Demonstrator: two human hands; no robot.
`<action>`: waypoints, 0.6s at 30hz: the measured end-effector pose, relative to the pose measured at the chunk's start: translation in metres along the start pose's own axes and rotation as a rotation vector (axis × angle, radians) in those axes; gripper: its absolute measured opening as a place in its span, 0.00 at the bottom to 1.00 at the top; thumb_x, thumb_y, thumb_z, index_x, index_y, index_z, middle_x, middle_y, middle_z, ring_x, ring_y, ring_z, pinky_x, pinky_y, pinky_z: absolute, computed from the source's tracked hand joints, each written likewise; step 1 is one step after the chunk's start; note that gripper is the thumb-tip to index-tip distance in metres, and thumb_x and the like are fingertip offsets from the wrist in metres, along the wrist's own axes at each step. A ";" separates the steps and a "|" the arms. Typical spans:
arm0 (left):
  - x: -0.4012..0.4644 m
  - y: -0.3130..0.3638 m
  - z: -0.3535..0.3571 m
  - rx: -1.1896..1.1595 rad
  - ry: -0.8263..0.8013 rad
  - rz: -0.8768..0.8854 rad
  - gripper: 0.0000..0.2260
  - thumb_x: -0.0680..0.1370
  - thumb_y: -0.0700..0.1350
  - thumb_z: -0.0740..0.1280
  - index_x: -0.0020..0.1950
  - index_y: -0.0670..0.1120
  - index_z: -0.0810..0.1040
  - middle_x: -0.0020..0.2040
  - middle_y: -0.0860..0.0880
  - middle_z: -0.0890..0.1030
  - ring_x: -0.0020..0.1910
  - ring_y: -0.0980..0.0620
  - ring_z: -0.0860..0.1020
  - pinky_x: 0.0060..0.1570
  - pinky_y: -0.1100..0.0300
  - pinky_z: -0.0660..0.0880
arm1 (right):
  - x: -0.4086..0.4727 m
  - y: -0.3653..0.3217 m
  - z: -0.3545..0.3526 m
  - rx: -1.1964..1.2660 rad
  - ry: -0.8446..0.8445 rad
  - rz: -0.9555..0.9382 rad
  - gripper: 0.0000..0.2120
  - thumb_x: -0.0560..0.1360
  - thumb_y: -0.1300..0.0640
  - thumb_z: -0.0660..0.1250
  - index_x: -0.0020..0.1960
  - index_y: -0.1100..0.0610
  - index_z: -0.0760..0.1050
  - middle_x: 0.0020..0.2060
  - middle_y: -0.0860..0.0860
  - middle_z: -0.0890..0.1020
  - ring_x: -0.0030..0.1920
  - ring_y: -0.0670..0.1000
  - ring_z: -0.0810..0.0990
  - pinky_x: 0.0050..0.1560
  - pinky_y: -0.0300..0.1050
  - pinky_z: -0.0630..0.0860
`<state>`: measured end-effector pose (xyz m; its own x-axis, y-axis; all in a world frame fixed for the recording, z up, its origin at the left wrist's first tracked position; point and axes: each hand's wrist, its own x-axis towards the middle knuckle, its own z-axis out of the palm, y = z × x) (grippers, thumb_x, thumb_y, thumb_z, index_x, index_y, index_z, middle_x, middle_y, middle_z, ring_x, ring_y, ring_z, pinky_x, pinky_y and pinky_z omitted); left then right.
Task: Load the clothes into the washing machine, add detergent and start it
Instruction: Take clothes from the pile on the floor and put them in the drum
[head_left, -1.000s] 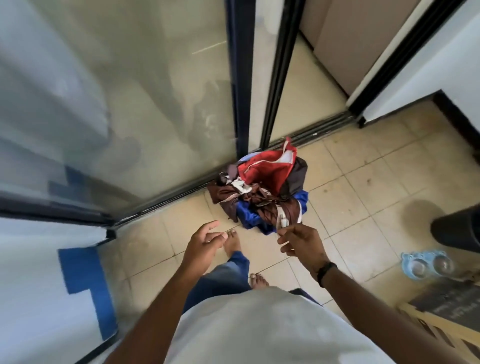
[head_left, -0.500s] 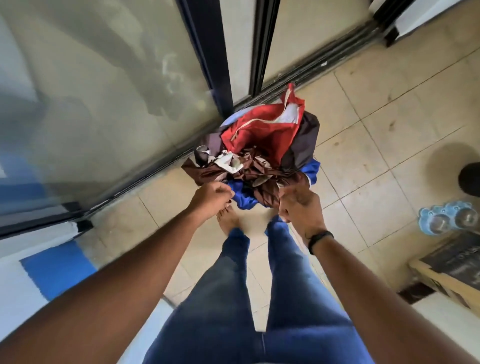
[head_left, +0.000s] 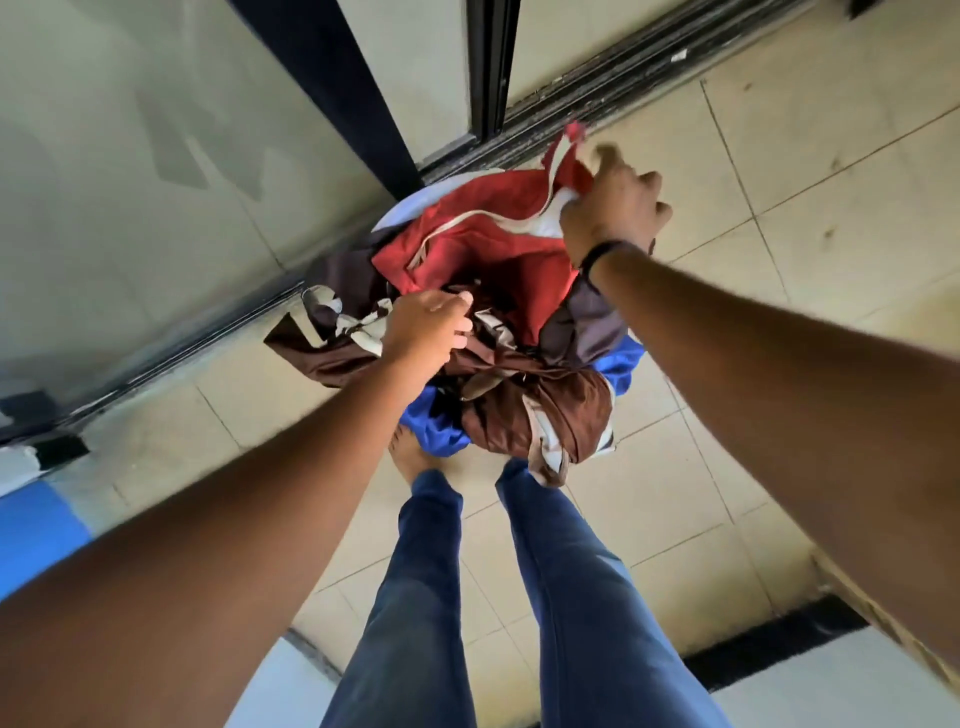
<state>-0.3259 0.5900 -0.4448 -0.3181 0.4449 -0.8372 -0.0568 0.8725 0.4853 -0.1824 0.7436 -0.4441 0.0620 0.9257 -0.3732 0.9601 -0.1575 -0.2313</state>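
A pile of clothes (head_left: 483, 332) lies on the tiled floor against the sliding glass door: a red garment with white trim on top, brown, grey and blue pieces under it. My right hand (head_left: 613, 208) grips the far right edge of the red garment (head_left: 467, 249). Over the left middle of the pile, my left hand (head_left: 428, 327) has its fingers pushed into the brown and white cloth. No washing machine or detergent is in view.
The glass sliding door (head_left: 156, 182) and its dark track (head_left: 597, 98) run along the far side. My legs in blue jeans (head_left: 561, 597) stand just before the pile. A blue and white surface (head_left: 36, 530) is at the left edge.
I have bent lower over the pile. My right hand moved from the near brown cloth to the far red garment and gripped it. My left hand reached further into the pile.
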 end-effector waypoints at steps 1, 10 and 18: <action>0.003 -0.002 0.002 -0.050 0.080 0.043 0.11 0.81 0.52 0.64 0.45 0.48 0.82 0.35 0.50 0.83 0.30 0.55 0.80 0.30 0.62 0.70 | -0.008 -0.002 0.006 -0.036 -0.011 -0.079 0.18 0.74 0.59 0.63 0.64 0.50 0.74 0.57 0.53 0.80 0.63 0.59 0.70 0.59 0.57 0.66; 0.029 0.007 -0.017 0.019 0.184 -0.084 0.30 0.63 0.76 0.66 0.48 0.52 0.83 0.42 0.49 0.86 0.44 0.44 0.85 0.50 0.42 0.82 | -0.181 0.027 0.051 -0.015 -0.427 -0.914 0.16 0.60 0.60 0.76 0.47 0.52 0.81 0.45 0.51 0.78 0.50 0.58 0.75 0.50 0.59 0.75; 0.040 -0.026 -0.006 0.378 0.289 -0.088 0.12 0.77 0.47 0.66 0.56 0.42 0.80 0.54 0.41 0.83 0.54 0.38 0.81 0.51 0.52 0.77 | -0.241 0.057 0.046 0.133 -0.624 -0.909 0.09 0.64 0.57 0.74 0.44 0.53 0.79 0.43 0.47 0.75 0.49 0.54 0.74 0.49 0.53 0.76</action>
<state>-0.3432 0.5839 -0.4893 -0.5802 0.3386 -0.7407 0.2359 0.9404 0.2451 -0.1549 0.4958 -0.4092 -0.8342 0.3859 -0.3939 0.5393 0.4217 -0.7289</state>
